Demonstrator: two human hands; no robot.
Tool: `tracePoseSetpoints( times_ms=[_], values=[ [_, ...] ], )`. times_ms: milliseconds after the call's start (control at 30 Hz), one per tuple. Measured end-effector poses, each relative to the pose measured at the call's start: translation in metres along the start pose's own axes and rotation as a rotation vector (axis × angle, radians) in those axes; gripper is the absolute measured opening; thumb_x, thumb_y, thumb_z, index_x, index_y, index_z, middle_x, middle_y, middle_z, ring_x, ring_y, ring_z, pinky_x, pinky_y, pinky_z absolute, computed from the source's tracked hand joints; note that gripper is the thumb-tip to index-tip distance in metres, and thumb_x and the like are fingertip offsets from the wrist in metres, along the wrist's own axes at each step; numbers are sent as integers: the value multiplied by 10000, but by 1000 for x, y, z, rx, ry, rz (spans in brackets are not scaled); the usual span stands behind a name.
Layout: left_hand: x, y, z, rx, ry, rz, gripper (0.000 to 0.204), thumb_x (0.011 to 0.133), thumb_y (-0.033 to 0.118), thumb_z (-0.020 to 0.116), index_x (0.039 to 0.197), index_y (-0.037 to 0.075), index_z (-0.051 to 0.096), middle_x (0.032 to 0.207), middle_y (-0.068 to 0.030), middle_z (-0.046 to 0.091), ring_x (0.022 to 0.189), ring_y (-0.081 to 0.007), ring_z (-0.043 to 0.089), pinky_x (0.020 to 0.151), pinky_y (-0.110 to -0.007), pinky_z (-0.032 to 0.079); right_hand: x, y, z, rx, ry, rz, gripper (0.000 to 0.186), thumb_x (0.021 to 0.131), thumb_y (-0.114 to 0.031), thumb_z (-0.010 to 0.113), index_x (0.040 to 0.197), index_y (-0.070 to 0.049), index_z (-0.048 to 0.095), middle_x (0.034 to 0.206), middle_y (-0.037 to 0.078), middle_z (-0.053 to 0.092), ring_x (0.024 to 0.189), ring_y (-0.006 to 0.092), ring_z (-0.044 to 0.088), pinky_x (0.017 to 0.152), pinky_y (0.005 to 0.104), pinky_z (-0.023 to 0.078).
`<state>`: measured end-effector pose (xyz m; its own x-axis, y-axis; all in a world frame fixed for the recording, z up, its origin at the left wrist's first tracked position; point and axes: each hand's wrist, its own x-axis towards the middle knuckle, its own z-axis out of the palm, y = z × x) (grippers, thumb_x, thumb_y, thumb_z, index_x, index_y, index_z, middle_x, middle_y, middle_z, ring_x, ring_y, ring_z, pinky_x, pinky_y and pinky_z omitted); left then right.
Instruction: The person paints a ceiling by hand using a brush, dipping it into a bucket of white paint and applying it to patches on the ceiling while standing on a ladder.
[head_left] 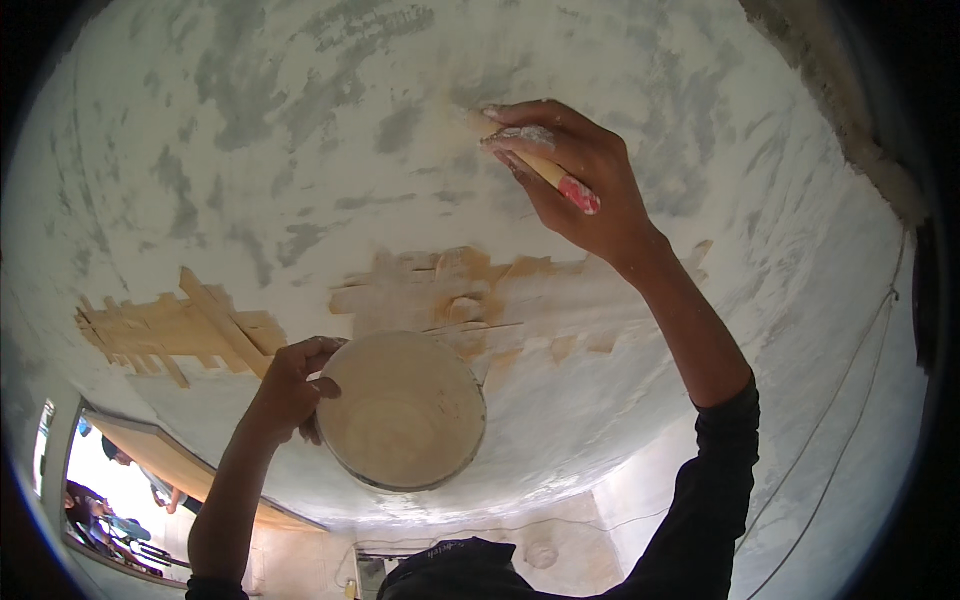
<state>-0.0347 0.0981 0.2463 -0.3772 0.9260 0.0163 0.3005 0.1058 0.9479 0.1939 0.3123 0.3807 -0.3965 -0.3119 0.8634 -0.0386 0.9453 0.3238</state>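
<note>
My left hand [299, 390] grips the rim of a round tub [402, 411], its thumb over the edge. The tub's pale cream inside faces me. Higher up and to the right, my right hand [570, 165] is closed around a wooden-handled tool [545, 168] with a red, paste-smeared end. The tool's head blurs into the pale surface by my fingertips, so its kind is unclear. White paste coats those fingers. Ahead spreads a large plastered surface [240, 200], white with grey patches. Tan, blocky strokes [180, 330] mark it at the left and behind the tub.
At the lower left, people [110, 515] show through an opening beside a brown door panel [165, 455]. Thin cords [850, 400] hang along the right. A rough grey edge [840, 120] bounds the surface at the upper right.
</note>
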Motion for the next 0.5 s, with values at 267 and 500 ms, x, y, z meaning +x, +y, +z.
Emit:
tracePoseSetpoints(
  times_ms=[267, 500],
  values=[
    [-5, -14, -14, -17, 52, 113, 560, 617, -93, 552, 1177, -73, 536, 1000, -142, 673, 479, -160, 594, 311, -264, 452, -48, -30, 44, -205, -407, 35, 222, 838, -88, 615, 1055, -48, 602, 1120, 68, 590, 667, 145, 656, 568, 271, 554],
    [-16, -3, -18, -36, 84, 3, 569, 615, -82, 546, 1184, -57, 540, 994, -148, 674, 434, -160, 580, 276, -258, 428, -24, -48, 41, -37, -638, -35, 255, 756, -96, 667, 1001, -28, 647, 1107, 73, 587, 865, 165, 654, 622, 306, 573]
  ],
)
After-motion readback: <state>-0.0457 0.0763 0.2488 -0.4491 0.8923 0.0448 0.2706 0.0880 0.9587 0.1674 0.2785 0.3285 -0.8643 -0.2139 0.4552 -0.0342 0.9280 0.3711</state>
